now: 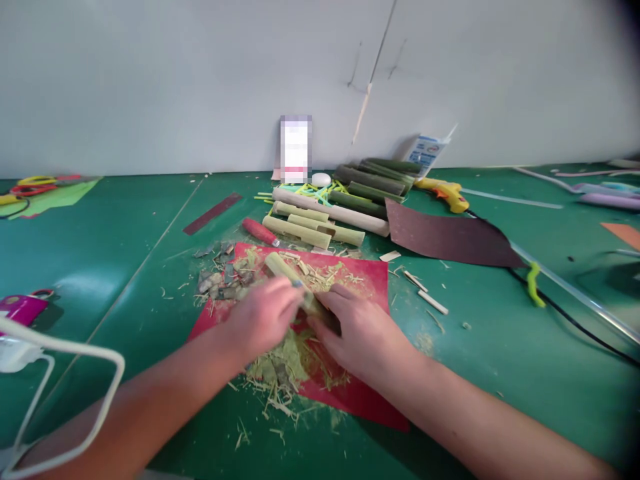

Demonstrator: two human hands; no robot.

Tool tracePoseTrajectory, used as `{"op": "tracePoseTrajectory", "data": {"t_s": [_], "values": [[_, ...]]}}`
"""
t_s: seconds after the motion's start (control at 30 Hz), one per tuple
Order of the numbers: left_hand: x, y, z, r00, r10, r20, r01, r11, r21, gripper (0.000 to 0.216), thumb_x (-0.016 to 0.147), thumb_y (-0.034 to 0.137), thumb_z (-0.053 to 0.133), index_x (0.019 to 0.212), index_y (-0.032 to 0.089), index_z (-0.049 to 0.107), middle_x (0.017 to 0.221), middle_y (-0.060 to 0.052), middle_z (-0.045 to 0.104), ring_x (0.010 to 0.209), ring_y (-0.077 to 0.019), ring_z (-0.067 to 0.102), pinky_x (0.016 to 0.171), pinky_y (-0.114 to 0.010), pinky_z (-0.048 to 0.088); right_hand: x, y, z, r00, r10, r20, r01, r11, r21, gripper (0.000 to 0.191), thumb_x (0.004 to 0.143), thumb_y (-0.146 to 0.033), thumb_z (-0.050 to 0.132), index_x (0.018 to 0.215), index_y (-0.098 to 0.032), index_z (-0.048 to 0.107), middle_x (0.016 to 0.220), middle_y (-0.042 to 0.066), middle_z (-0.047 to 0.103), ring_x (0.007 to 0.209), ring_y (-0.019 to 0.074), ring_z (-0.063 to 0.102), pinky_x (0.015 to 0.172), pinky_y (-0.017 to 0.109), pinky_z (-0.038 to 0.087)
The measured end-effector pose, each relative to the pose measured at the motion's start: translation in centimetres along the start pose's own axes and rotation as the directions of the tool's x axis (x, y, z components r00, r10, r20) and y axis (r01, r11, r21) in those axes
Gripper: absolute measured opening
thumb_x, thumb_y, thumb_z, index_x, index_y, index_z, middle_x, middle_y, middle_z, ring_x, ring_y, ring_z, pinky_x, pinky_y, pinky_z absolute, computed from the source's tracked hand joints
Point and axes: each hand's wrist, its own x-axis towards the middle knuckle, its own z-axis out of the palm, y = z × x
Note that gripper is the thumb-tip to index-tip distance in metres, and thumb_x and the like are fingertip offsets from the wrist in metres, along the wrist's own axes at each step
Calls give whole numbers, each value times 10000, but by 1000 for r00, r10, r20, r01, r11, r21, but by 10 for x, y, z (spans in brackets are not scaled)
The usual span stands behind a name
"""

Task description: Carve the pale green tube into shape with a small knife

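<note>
A pale, peeled bamboo tube (278, 266) lies slantwise over a red sheet (370, 287) strewn with shavings. My right hand (355, 327) grips its near end, thumb and fingers around it. Closed above the middle of the tube is my left hand (267, 313). A small bluish tip shows at its fingers, but what it holds is mostly hidden and blurred. Fine shavings and dust (280, 367) cover the sheet under and in front of both hands. Dark peeled bark pieces (215, 280) are heaped to the left.
Behind the sheet lie a red-handled tool (260, 232), cut bamboo pieces (300, 232) and darker bamboo tubes (370, 180). Brown sandpaper (445, 237) and a yellow glue gun (445, 193) with its black cable are at right. A phone (296, 150) leans on the wall. A white cord (113, 393) crosses lower left.
</note>
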Motion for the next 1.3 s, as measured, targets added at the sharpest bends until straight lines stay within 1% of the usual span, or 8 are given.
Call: {"op": "tracePoseTrajectory", "data": {"t_s": [0.17, 0.5, 0.67, 0.83, 0.97, 1.1, 1.23, 1.3], "values": [[2, 1, -1, 1000, 13, -8, -13, 997, -77, 152, 865, 191, 523, 974, 162, 624, 851, -55, 627, 794, -149, 598, 740, -299, 494, -1, 1, 1, 1000, 11, -5, -11, 1000, 9, 154, 839, -279, 470, 814, -167, 574, 807, 36, 536, 642, 116, 489, 569, 250, 322], [9, -18, -7, 997, -36, -67, 37, 999, 7, 179, 860, 205, 523, 1005, 174, 623, 914, -66, 639, 847, -172, 594, 780, -329, 485, -2, 0, 1, 1000, -3, -21, 3, 1000, 3, 145, 833, -274, 483, 840, -174, 587, 832, 46, 547, 672, 127, 510, 584, 250, 353], [8, -14, -4, 989, -75, -125, 79, 996, 28, 161, 872, 211, 505, 833, 146, 646, 783, -53, 613, 742, -154, 573, 707, -300, 479, -2, 1, 2, 1000, -7, -26, 7, 1000, -2, 155, 837, -270, 479, 869, -176, 599, 844, 50, 556, 686, 130, 522, 593, 249, 360], [3, -2, 0, 1000, -9, -14, 8, 996, -88, 161, 880, 186, 494, 901, 143, 647, 794, -49, 609, 730, -132, 574, 690, -264, 479, -3, 2, 3, 1000, 2, -13, -2, 1000, -14, 143, 827, -280, 491, 817, -169, 580, 805, 35, 541, 633, 120, 492, 564, 253, 344], [4, -11, -2, 991, -50, -122, 51, 999, 5, 170, 873, 214, 505, 821, 144, 651, 769, -49, 610, 729, -148, 573, 700, -284, 474, -3, 0, 3, 1000, -4, -23, 4, 1000, 3, 169, 840, -283, 474, 868, -169, 594, 832, 41, 545, 685, 130, 514, 611, 255, 366], [4, -11, -2, 1000, 3, -22, -3, 999, -40, 178, 888, 192, 479, 920, 136, 645, 804, -54, 616, 742, -137, 578, 705, -270, 477, -2, 0, 2, 1000, -4, -12, 4, 1000, -18, 157, 834, -277, 477, 842, -168, 590, 822, 42, 542, 672, 126, 506, 597, 252, 358], [3, -7, -1, 993, -34, -113, 40, 998, 48, 176, 875, 199, 501, 811, 123, 646, 774, -59, 608, 731, -146, 565, 709, -287, 474, -2, 0, 2, 999, 7, -31, -8, 999, -40, 151, 823, -293, 498, 810, -170, 584, 800, 30, 542, 640, 118, 481, 582, 251, 343], [2, -4, 0, 999, 0, -47, 1, 1000, 8, 173, 883, 183, 484, 869, 123, 646, 806, -61, 611, 743, -137, 568, 715, -273, 478, -2, 0, 2, 999, 20, -32, -22, 998, -54, 130, 799, -288, 525, 783, -172, 580, 771, 21, 539, 619, 115, 468, 563, 252, 328]]}}
